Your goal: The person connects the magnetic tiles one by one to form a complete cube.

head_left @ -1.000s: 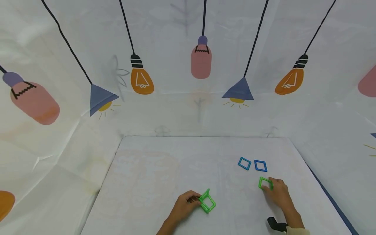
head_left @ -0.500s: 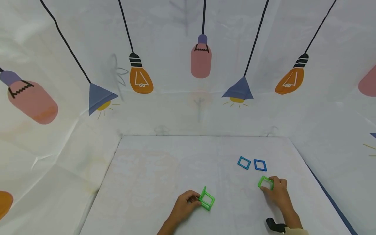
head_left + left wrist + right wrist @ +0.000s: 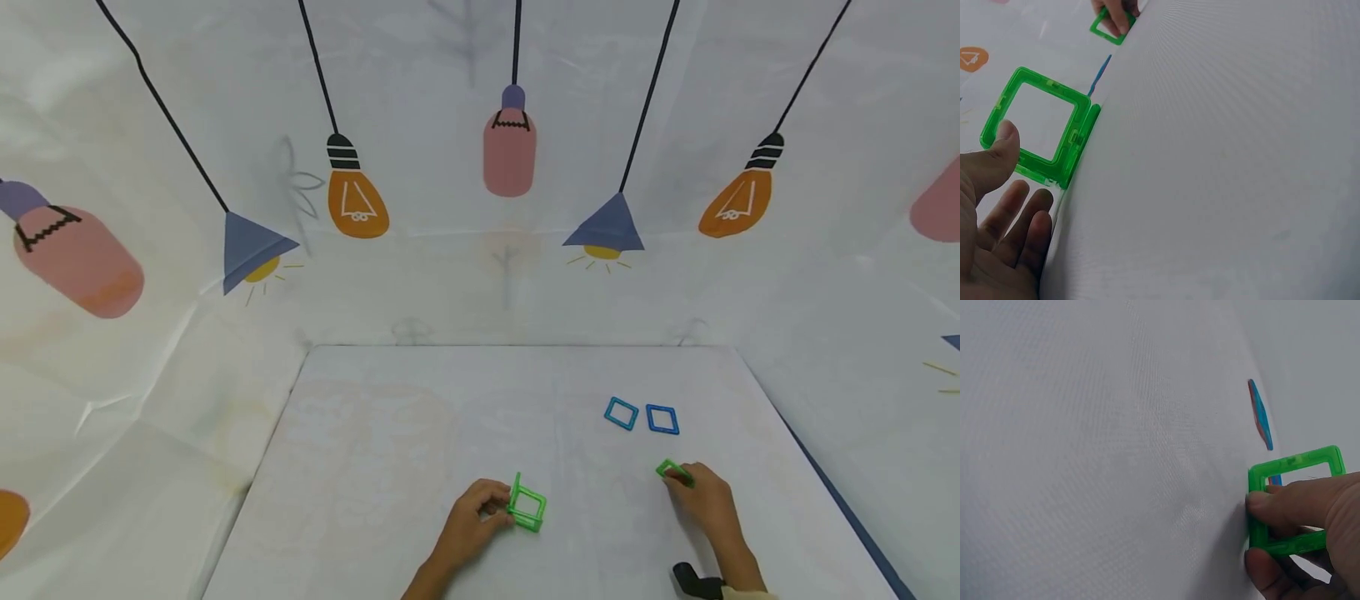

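My left hand [image 3: 472, 521] holds a few joined green square magnetic tiles [image 3: 1085, 140] by their left side, low over the white table. One tile stands up at an angle to the others. In the left wrist view the thumb lies across the nearest frame and the other fingers are below it. Farther right, my right hand [image 3: 708, 504] pinches a single green square magnetic tile [image 3: 1258, 534], tilted on its edge. Its thumb presses one side bar in the right wrist view, while part of the frame is hidden behind the fingers.
Two blue square magnetic tiles, a lighter one [image 3: 626, 403] and a darker one [image 3: 664, 432], lie flat beyond my right hand. The white table [image 3: 420, 417] meets a pale sheet [image 3: 450, 292] printed with hanging lamps at its back and sides.
My left hand has turned the joined green tiles slightly, so the raised tile now points more upright. My right hand has tipped its tile steeper and drawn slightly nearer.
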Action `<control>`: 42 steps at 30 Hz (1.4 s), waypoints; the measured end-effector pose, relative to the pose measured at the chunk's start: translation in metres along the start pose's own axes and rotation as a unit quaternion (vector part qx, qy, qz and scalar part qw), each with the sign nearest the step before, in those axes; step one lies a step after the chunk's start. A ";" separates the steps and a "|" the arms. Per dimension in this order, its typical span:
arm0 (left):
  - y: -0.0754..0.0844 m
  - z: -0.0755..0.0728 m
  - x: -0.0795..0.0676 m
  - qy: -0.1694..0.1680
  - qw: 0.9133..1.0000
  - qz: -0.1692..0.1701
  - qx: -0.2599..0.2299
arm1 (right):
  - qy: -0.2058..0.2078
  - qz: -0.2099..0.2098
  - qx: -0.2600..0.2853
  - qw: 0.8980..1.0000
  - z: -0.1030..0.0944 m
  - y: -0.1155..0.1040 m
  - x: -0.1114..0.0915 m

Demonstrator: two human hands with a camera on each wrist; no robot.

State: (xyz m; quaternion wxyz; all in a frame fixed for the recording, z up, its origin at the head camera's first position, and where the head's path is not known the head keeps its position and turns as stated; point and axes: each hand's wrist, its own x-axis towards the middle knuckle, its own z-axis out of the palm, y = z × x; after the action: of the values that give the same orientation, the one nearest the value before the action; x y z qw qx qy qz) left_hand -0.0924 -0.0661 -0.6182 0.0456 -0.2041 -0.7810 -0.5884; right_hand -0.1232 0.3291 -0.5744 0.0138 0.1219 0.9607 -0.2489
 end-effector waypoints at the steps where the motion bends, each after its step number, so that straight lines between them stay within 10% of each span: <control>1: -0.001 0.000 0.000 -0.002 1.000 0.002 0.003 | -0.002 0.002 -0.002 1.000 0.000 0.000 0.000; 10: 0.000 -0.003 -0.001 -0.031 0.999 -0.024 0.004 | -0.010 -0.008 0.017 1.000 0.009 -0.001 -0.005; 19: 0.000 -0.003 -0.002 -0.047 0.998 -0.038 0.011 | -0.026 -0.100 0.046 0.994 0.028 -0.057 -0.020; 29: 0.003 -0.003 0.000 -0.048 0.998 -0.025 0.022 | -0.064 -0.188 0.109 0.974 0.066 -0.117 -0.034; 42: 0.002 -0.002 0.001 -0.049 0.998 -0.008 0.049 | -0.117 -0.273 0.120 0.947 0.081 -0.136 -0.034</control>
State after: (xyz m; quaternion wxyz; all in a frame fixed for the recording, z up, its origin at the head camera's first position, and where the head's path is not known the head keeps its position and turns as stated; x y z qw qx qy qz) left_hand -0.0933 -0.0672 -0.6158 0.0130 -0.2242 -0.8117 -0.5392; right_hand -0.1255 0.1669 -0.5774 0.0431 -0.1745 0.9118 -0.3693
